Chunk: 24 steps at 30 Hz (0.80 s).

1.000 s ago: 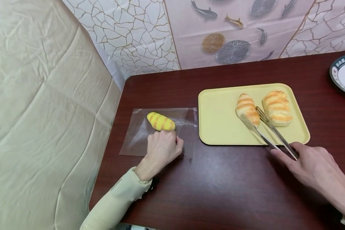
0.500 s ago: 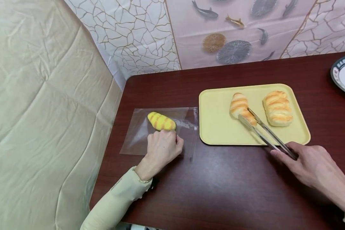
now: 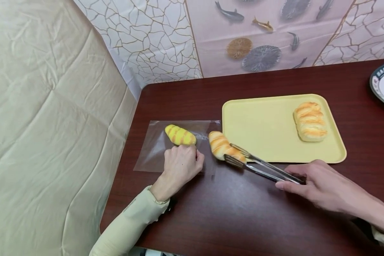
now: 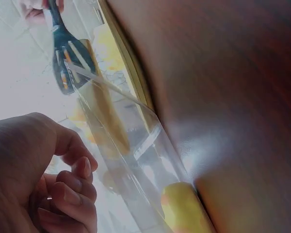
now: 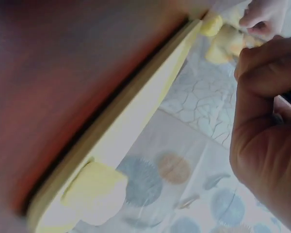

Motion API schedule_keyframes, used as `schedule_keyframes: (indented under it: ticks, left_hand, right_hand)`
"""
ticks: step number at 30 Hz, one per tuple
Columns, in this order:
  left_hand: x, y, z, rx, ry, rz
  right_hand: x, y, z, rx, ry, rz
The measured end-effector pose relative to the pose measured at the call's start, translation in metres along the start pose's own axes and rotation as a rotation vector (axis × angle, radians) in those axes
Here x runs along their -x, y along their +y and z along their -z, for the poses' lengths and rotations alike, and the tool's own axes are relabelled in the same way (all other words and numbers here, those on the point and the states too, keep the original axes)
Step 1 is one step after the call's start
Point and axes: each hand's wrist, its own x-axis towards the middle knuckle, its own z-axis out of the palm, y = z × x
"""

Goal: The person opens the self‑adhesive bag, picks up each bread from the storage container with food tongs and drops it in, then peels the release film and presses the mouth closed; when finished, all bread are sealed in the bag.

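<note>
My right hand (image 3: 326,185) grips metal tongs (image 3: 264,169) with dark slotted tips. Between the tips is an oblong striped bread roll (image 3: 219,145), over the tray's front left corner and close to the bag's right end. My left hand (image 3: 182,163) has its fingers curled at the front side of a clear plastic bag (image 3: 147,156), pinching its film; the fingertips are hidden in the head view. A yellow striped roll (image 3: 180,135) lies within the bag's outline just beyond the left knuckles. The left wrist view shows the bag's film (image 4: 136,145) standing up beside the curled fingers (image 4: 70,194).
A yellow tray (image 3: 259,117) sits right of the bag, with a rectangular golden bread (image 3: 309,121) at its right end. A dark-rimmed plate (image 3: 379,87) stands at the far right. Patterned cloth (image 3: 156,39) hangs behind the dark wooden table (image 3: 236,213); beige fabric (image 3: 51,142) covers the left side.
The tongs in my right hand have carried the striped roll left off the middle of the tray toward the bag. My left hand and the yellow roll have stayed in place.
</note>
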Motion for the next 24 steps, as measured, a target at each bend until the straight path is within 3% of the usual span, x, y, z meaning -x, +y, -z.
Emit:
schedule_keyframes:
  ticks: [6,14,24]
  left_hand:
    - [0.001,-0.001,0.000,0.008,0.005,0.004]
    - [0.002,-0.002,-0.001,-0.013,0.044,-0.032]
    - [0.001,-0.004,0.000,-0.001,0.062,-0.017]
  right_hand:
    - [-0.031,0.003,0.001,-0.019,-0.082,0.131]
    - [-0.062,0.010,0.003,-0.043,-0.201,0.198]
    - [-0.081,0.023,0.000,-0.042,-0.214,0.262]
